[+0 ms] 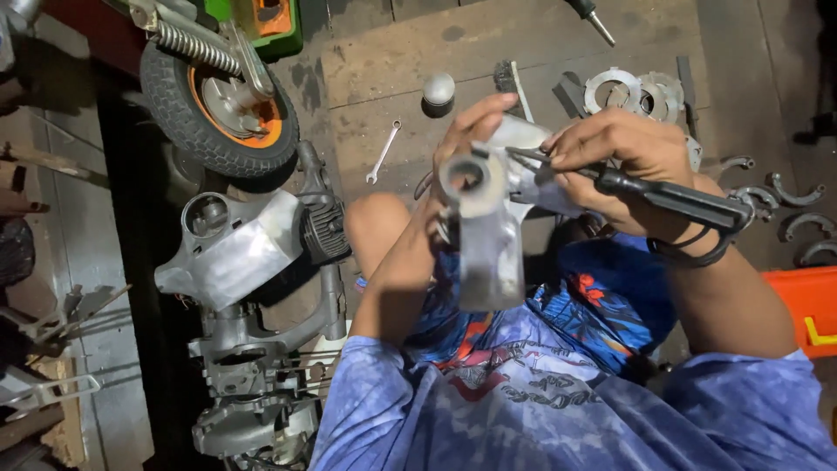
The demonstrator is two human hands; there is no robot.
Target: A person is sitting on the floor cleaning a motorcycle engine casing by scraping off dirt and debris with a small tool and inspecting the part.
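Your left hand (466,139) grips the grey metal casting (488,235) held above your lap, while your right hand (623,153), fingers clenched, presses a black-handled tool (671,196) to its top.

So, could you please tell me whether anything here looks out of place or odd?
Mostly clutter: a spanner, clutch plates and curved shoes lie scattered on the floor. The left hand holds a metal casing, the right hand a black-handled tool. Nothing looks spilled or broken.

left hand (466,139) raised, fingers curled, right hand (610,153) clenched
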